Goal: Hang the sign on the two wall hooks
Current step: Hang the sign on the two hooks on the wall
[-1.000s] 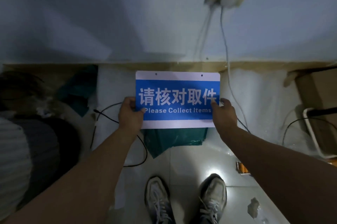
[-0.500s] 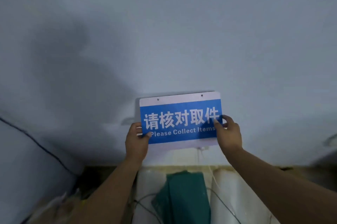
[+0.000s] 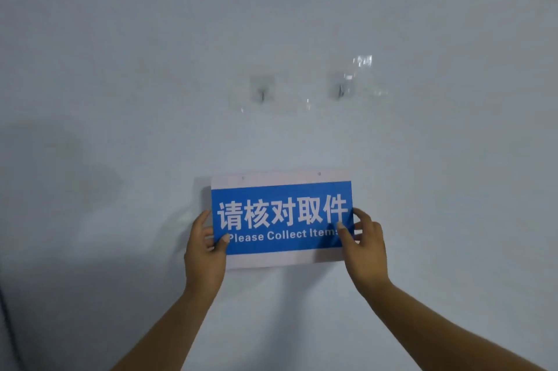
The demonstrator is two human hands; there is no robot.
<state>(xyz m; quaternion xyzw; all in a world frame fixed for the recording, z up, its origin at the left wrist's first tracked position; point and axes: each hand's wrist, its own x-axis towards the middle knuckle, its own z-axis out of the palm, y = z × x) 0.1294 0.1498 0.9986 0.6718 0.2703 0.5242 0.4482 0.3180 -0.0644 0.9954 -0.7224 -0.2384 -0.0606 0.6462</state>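
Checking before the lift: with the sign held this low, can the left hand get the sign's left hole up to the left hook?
Probably yes. The wall between the sign and the left hook is bare, nothing blocks the path, and the left hand holds the sign's left edge directly below it.

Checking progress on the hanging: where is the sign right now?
In the head view, the sign is low centre against the wall, gripped by the left hand and right hand, below both wall hooks.

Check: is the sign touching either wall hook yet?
Apart. The head view shows bare wall between the sign and both the left hook and right hook above.
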